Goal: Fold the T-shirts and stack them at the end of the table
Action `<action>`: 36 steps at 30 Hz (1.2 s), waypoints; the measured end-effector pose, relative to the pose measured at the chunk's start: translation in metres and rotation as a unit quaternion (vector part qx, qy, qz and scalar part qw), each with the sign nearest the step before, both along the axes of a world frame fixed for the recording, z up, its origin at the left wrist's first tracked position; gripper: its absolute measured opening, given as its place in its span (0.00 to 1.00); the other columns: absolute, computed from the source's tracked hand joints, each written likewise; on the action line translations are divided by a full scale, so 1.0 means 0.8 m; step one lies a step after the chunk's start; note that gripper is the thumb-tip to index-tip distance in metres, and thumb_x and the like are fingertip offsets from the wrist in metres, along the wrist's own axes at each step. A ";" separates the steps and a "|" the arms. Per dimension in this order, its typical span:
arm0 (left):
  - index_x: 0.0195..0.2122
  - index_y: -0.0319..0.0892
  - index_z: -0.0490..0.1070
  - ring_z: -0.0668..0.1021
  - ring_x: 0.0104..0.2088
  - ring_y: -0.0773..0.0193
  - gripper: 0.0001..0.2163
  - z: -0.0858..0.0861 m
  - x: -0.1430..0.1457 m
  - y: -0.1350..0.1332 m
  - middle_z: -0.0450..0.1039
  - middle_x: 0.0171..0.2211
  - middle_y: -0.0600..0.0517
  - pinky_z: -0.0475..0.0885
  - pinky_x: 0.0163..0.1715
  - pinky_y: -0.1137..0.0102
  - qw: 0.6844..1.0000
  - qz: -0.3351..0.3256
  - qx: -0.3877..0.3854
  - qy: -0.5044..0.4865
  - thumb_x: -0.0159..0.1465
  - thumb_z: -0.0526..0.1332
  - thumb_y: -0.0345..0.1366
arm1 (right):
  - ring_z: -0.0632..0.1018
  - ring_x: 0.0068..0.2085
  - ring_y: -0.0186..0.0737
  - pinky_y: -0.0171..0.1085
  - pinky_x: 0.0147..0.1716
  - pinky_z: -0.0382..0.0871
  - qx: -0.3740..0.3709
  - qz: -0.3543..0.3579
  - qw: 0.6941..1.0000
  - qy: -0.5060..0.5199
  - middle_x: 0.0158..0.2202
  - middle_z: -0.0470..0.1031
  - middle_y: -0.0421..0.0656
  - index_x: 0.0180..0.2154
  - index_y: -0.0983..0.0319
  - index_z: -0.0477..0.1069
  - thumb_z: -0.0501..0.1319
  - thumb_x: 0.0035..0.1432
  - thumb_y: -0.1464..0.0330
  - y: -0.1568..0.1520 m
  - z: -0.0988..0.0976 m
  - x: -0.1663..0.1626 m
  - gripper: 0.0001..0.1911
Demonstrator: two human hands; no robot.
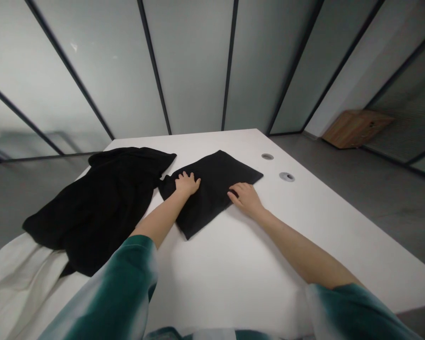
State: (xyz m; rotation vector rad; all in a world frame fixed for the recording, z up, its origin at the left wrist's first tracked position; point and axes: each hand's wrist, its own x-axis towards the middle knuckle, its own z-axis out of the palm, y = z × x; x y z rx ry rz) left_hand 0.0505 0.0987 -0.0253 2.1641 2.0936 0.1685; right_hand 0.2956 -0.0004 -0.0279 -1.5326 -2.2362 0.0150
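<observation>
A black garment (pixel 212 184), folded into a flat, roughly rectangular shape, lies on the white table in front of me. My left hand (pixel 187 183) rests on its left part with the fingers spread. On its near right edge lies my right hand (pixel 245 197), fingers loosely bent and thumb apart, touching the cloth. Neither hand has a visible grip on the fabric. What kind of garment it is cannot be told from its folded form. To the left a larger heap of black cloth (pixel 109 203) lies loose, close to the folded piece.
White cloth (pixel 24 283) lies at the near left, partly under the black heap. The white table (pixel 233 278) has two round grommets, one (pixel 267 156) behind the other (pixel 286 176), at its right side. Frosted glass panels (pixel 194 61) stand behind. A wooden cabinet (pixel 356 128) is on the floor at right.
</observation>
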 end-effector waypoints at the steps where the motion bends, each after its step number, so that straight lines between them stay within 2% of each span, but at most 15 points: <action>1: 0.57 0.37 0.72 0.69 0.59 0.31 0.30 0.007 0.006 0.000 0.68 0.59 0.29 0.66 0.53 0.45 1.000 0.004 -0.010 0.007 0.65 0.52 0.56 | 0.73 0.52 0.52 0.48 0.52 0.61 0.001 -0.044 0.999 0.009 0.50 0.77 0.50 0.49 0.59 0.75 0.50 0.68 0.59 0.007 -0.004 0.007 0.19; 3: 0.49 0.36 0.77 0.75 0.52 0.33 0.29 0.020 0.016 -0.001 0.75 0.49 0.29 0.68 0.49 0.47 1.000 -0.018 -0.024 0.010 0.64 0.53 0.57 | 0.72 0.53 0.54 0.49 0.53 0.60 -0.004 -0.124 0.992 0.021 0.52 0.75 0.52 0.52 0.60 0.73 0.50 0.68 0.58 0.018 -0.010 0.022 0.21; 5: 0.46 0.36 0.78 0.76 0.50 0.35 0.26 0.026 0.018 -0.006 0.77 0.46 0.31 0.66 0.51 0.47 0.998 -0.057 -0.007 0.005 0.65 0.54 0.55 | 0.71 0.54 0.55 0.50 0.53 0.60 -0.021 -0.190 0.981 0.023 0.55 0.73 0.54 0.55 0.62 0.71 0.50 0.68 0.57 0.026 -0.015 0.034 0.23; 8: 0.54 0.40 0.74 0.71 0.58 0.39 0.23 0.016 0.011 -0.021 0.72 0.56 0.34 0.60 0.59 0.49 0.989 -0.144 0.033 -0.006 0.65 0.56 0.50 | 0.69 0.57 0.58 0.52 0.55 0.59 -0.068 -0.251 0.966 0.014 0.58 0.69 0.56 0.57 0.65 0.68 0.50 0.67 0.57 0.033 -0.020 0.047 0.26; 11: 0.64 0.43 0.64 0.59 0.67 0.42 0.26 -0.007 -0.003 -0.041 0.57 0.68 0.39 0.54 0.64 0.50 0.981 -0.193 0.008 -0.015 0.67 0.54 0.49 | 0.68 0.58 0.59 0.53 0.55 0.59 -0.100 -0.263 0.960 0.008 0.59 0.68 0.58 0.58 0.67 0.67 0.50 0.67 0.58 0.037 -0.023 0.052 0.26; 13: 0.66 0.43 0.61 0.56 0.69 0.44 0.27 -0.018 -0.013 -0.053 0.53 0.70 0.41 0.52 0.65 0.52 0.983 -0.182 -0.004 -0.021 0.68 0.52 0.49 | 0.68 0.58 0.59 0.52 0.55 0.60 -0.097 -0.265 0.959 0.010 0.59 0.68 0.58 0.57 0.67 0.69 0.50 0.66 0.59 0.037 -0.023 0.054 0.25; 15: 0.66 0.42 0.61 0.59 0.68 0.46 0.27 -0.021 -0.023 -0.060 0.55 0.69 0.41 0.54 0.65 0.55 0.987 -0.156 0.020 -0.034 0.68 0.52 0.49 | 0.68 0.57 0.59 0.52 0.54 0.61 -0.091 -0.275 0.957 0.014 0.58 0.69 0.58 0.54 0.66 0.72 0.51 0.66 0.59 0.037 -0.023 0.055 0.24; 17: 0.64 0.40 0.63 0.64 0.64 0.47 0.26 -0.017 -0.033 -0.061 0.61 0.65 0.38 0.60 0.61 0.58 0.993 -0.092 0.063 -0.044 0.69 0.51 0.48 | 0.69 0.55 0.59 0.52 0.53 0.61 -0.091 -0.284 0.954 0.017 0.55 0.71 0.57 0.50 0.65 0.75 0.51 0.66 0.58 0.036 -0.022 0.056 0.23; 19: 0.61 0.38 0.67 0.68 0.60 0.45 0.24 -0.011 -0.042 -0.056 0.66 0.60 0.36 0.64 0.57 0.56 0.995 -0.011 0.087 -0.040 0.69 0.50 0.46 | 0.70 0.54 0.58 0.52 0.52 0.63 -0.090 -0.284 0.955 0.018 0.52 0.72 0.56 0.47 0.63 0.78 0.52 0.65 0.57 0.036 -0.021 0.056 0.23; 22: 0.54 0.40 0.73 0.71 0.57 0.42 0.22 -0.006 -0.052 -0.040 0.70 0.54 0.35 0.66 0.54 0.54 0.996 0.047 0.065 -0.041 0.68 0.51 0.49 | 0.71 0.51 0.58 0.51 0.50 0.64 -0.084 -0.282 0.956 0.017 0.49 0.74 0.55 0.45 0.62 0.79 0.53 0.64 0.56 0.038 -0.022 0.055 0.22; 26: 0.48 0.43 0.75 0.73 0.54 0.41 0.25 -0.007 -0.053 -0.021 0.73 0.50 0.38 0.68 0.51 0.55 0.995 0.068 0.023 -0.076 0.61 0.57 0.58 | 0.72 0.50 0.58 0.52 0.49 0.65 -0.083 -0.300 0.950 0.025 0.47 0.75 0.55 0.42 0.62 0.80 0.54 0.62 0.57 0.044 -0.025 0.055 0.20; 29: 0.45 0.44 0.75 0.73 0.54 0.41 0.20 -0.011 -0.046 -0.015 0.73 0.50 0.39 0.68 0.51 0.55 0.996 0.056 0.011 -0.068 0.61 0.60 0.53 | 0.73 0.50 0.57 0.51 0.49 0.65 -0.089 -0.301 0.949 0.028 0.47 0.75 0.54 0.41 0.61 0.80 0.55 0.62 0.59 0.046 -0.025 0.056 0.18; 31: 0.42 0.43 0.75 0.73 0.54 0.42 0.15 -0.015 -0.042 -0.016 0.74 0.50 0.39 0.68 0.51 0.56 0.996 0.036 0.030 -0.080 0.62 0.60 0.48 | 0.73 0.51 0.57 0.51 0.49 0.65 -0.091 -0.296 0.950 0.035 0.47 0.75 0.54 0.41 0.61 0.79 0.54 0.62 0.61 0.046 -0.026 0.057 0.17; 34: 0.42 0.43 0.73 0.76 0.50 0.46 0.12 -0.021 -0.043 -0.017 0.76 0.45 0.41 0.70 0.48 0.58 0.986 0.021 0.059 -0.155 0.64 0.59 0.44 | 0.75 0.49 0.54 0.50 0.49 0.66 -0.087 -0.285 0.951 0.083 0.45 0.78 0.51 0.40 0.61 0.77 0.53 0.63 0.62 0.047 -0.027 0.060 0.16; 36: 0.40 0.43 0.70 0.78 0.45 0.50 0.11 -0.024 -0.047 -0.016 0.78 0.40 0.44 0.71 0.45 0.61 0.968 0.024 0.064 -0.243 0.63 0.59 0.43 | 0.76 0.46 0.50 0.47 0.48 0.67 -0.084 -0.266 0.949 0.148 0.41 0.79 0.49 0.39 0.61 0.75 0.53 0.62 0.62 0.050 -0.029 0.064 0.15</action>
